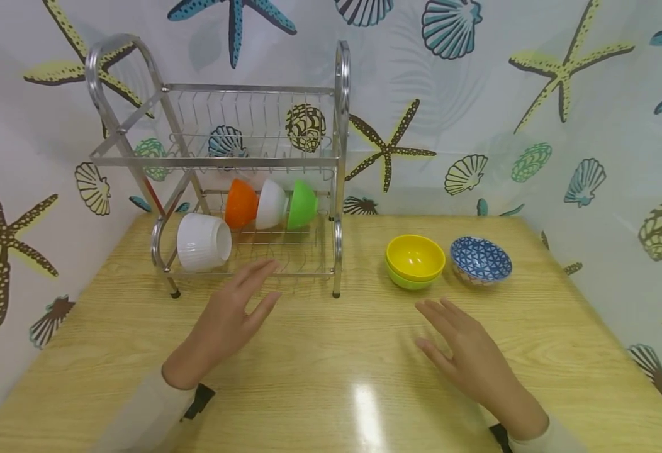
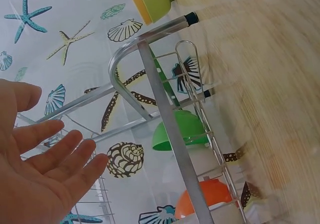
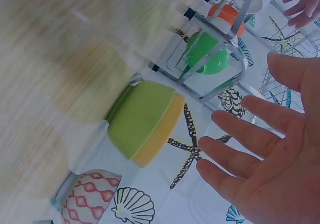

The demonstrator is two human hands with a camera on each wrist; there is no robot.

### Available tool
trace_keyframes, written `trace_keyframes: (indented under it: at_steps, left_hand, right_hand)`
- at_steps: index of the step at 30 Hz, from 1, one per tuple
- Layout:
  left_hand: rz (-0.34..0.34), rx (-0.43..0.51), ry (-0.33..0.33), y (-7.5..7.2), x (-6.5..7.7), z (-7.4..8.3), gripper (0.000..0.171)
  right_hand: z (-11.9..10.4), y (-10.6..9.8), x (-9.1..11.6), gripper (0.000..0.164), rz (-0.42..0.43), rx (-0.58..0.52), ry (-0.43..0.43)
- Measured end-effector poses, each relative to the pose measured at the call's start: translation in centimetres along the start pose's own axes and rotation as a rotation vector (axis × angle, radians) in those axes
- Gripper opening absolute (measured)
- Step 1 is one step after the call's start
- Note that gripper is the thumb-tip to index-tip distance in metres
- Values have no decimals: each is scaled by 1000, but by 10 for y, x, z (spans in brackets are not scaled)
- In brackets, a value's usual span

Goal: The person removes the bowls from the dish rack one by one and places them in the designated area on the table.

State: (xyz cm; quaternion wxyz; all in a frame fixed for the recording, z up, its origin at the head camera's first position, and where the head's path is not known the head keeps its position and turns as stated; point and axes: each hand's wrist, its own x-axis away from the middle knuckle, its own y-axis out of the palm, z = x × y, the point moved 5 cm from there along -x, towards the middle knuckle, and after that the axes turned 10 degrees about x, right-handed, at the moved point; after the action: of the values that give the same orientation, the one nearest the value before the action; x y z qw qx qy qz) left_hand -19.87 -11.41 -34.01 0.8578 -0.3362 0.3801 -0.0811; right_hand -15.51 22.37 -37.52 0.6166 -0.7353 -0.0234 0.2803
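My left hand [image 1: 230, 313] hovers in front of the dish rack [image 1: 218, 162], fingers spread and nothing held. On the right, my right hand [image 1: 467, 352] hangs over the table with relaxed fingers, just short of a yellow bowl [image 1: 416, 257] nested in a green bowl [image 1: 411, 282]. Beside that stack lies a blue patterned bowl [image 1: 481, 259]; the right wrist view shows a red pattern on its outside. The rack's lower tier holds a white ribbed cup [image 1: 201, 242], an orange bowl [image 1: 241, 204], a white bowl [image 1: 271, 204] and a bright green bowl [image 1: 302, 205], all on their sides.
The wooden table [image 1: 319, 365] meets a patterned curtain [image 1: 478, 113] at the back and sides. The rack's upper tier [image 1: 252, 119] has wire slots. Its metal feet [image 1: 336, 292] stand on the table.
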Motion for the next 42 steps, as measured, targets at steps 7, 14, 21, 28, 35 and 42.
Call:
trace_keyframes:
  at_steps: [7,14,21,28,35,42]
  left_hand:
    - [72,-89,-93,-11,-7,-21,49]
    - [178,-114,-152,-31,-14,-38,47]
    - [291,-143,-232,-53,-19,-59,46]
    - [326,-120,-294,-64,-13,-81,52]
    - [282,-39,-404,-64,-7,-94,57]
    - [255,-30,-443,-66,-6,-106,60]
  right_hand:
    - [-10,-5,2,56,35,-36,-46]
    - [-16,-5,2,55,33,-59,-73]
    - [-17,-6,4,56,17,-57,-57]
    - [-17,-3,7,55,-27,-64,-38]
    - [-16,0,11,51,-83,-53,-8]
    - [-16,0,11,52,-77,-58,-9]
